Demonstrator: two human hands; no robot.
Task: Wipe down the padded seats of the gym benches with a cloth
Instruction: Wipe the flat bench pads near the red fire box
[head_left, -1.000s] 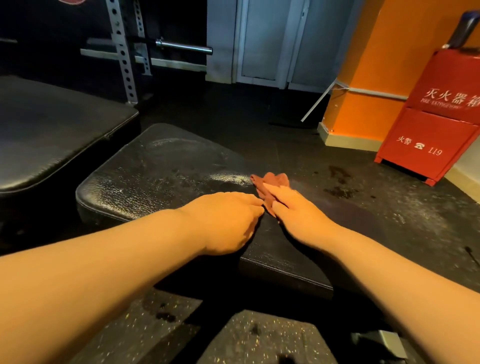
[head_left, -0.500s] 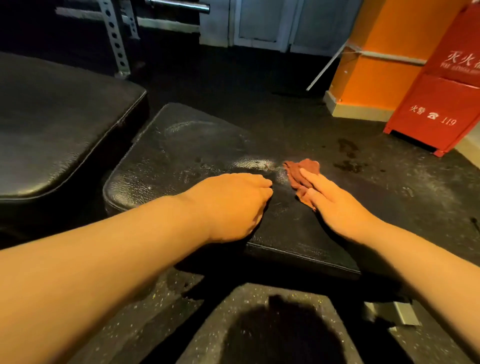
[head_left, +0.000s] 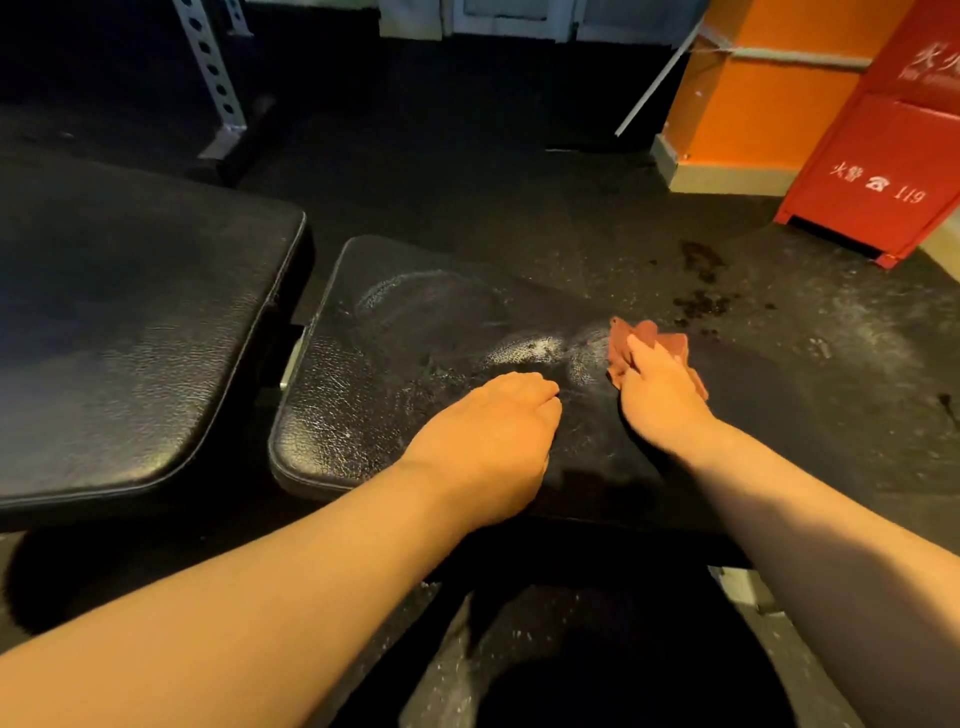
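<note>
Dark speckled rubber floor (head_left: 519, 197); orange pillar (head_left: 748, 104) and red metal box (head_left: 893, 156) at 2 o'clock, perforated steel upright (head_left: 213, 67) at 11. Seat pad (head_left: 395, 374), the surface: black grained vinyl, rounded corners, streaked with wet smears. Second, larger pad (head_left: 130, 332) at 9 o'clock, just beside it. Cloth (head_left: 649, 338), reddish and crumpled, lies on the seat's right part under the right hand (head_left: 660, 400), fingers flat and pressing. Left hand (head_left: 493, 441) rests on the seat, fingers curled, holding nothing.

The right hand (head_left: 662, 397) hides most of the cloth (head_left: 654, 338); the left hand's (head_left: 488, 441) fingertips curl under, unseen.
</note>
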